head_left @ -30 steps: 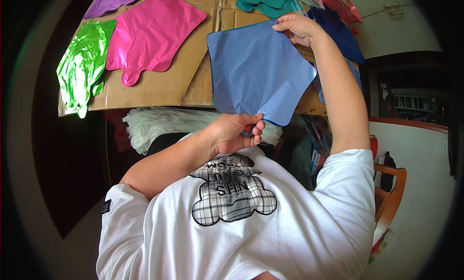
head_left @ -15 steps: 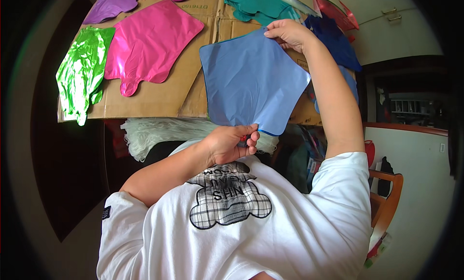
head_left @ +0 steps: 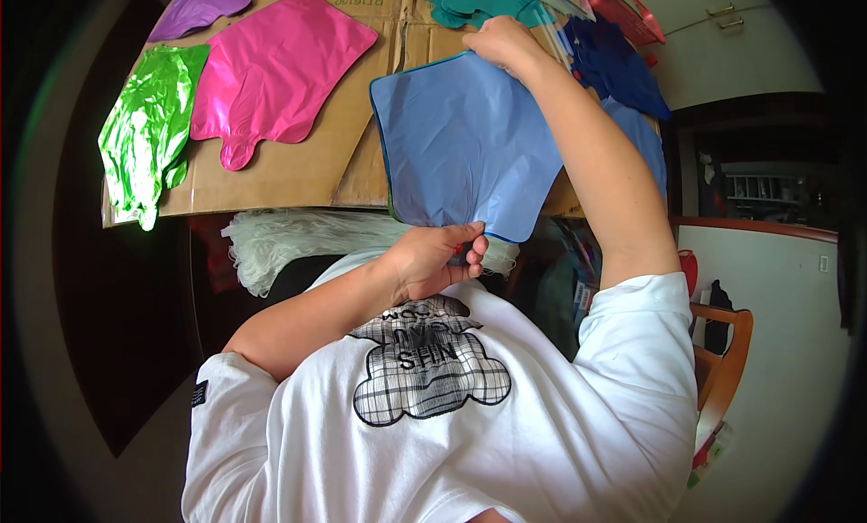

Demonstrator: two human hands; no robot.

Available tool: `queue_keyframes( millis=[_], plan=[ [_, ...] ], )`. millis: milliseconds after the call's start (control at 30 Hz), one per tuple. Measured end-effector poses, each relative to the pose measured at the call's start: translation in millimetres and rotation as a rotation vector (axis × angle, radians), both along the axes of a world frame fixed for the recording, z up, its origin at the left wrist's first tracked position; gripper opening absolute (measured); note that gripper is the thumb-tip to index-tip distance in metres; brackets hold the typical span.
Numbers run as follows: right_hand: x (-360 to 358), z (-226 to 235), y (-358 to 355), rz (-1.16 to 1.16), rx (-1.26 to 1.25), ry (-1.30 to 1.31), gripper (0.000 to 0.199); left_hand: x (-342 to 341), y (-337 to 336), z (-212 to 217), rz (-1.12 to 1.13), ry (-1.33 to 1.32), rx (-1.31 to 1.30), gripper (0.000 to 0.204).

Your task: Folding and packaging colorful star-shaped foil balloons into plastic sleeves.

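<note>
A flat, uninflated blue foil balloon (head_left: 470,135) with rounded corners spreads between my two hands, partly over the cardboard's front edge. A thin teal and green rim shows along its left side; I cannot tell whether other sheets lie beneath. My left hand (head_left: 438,259) is closed on its lower edge, thumb on top, and the foil creases toward that grip. Something small and red shows among those fingers. At the balloon's top corner my right hand (head_left: 508,46) is closed, its fingertips partly hidden behind the hand. My right forearm covers the balloon's right side.
On the cardboard (head_left: 280,175) lie flat foil balloons: pink (head_left: 280,67), shiny green (head_left: 149,126), purple (head_left: 203,6), teal (head_left: 479,1) and dark blue (head_left: 619,67). White strands (head_left: 298,243) hang below its front edge. A wooden chair (head_left: 722,369) stands at the right.
My right hand has shifted left and away from me along the balloon's top corner. The balloon's right side has swung inward under my forearm. My left hand keeps its grip.
</note>
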State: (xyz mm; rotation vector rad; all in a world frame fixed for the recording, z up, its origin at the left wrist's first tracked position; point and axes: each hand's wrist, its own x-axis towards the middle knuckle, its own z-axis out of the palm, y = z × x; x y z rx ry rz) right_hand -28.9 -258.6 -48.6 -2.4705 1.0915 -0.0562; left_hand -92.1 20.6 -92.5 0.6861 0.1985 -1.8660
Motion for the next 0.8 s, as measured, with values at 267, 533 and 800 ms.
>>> queue_keyframes(
  millis=[267,533,800],
  plan=[
    [4,6,12,-0.042,0.126,-0.075,0.022,-3,4,-1,-0.008,-0.035,-0.015,0.018],
    [4,-4,2,0.007,0.127,-0.117,0.018,-4,6,1,-0.010,-0.060,-0.014,0.017],
    [0,-23,-24,0.055,0.161,-0.116,0.012,-4,6,8,-0.018,-0.120,-0.003,0.015]
  ],
)
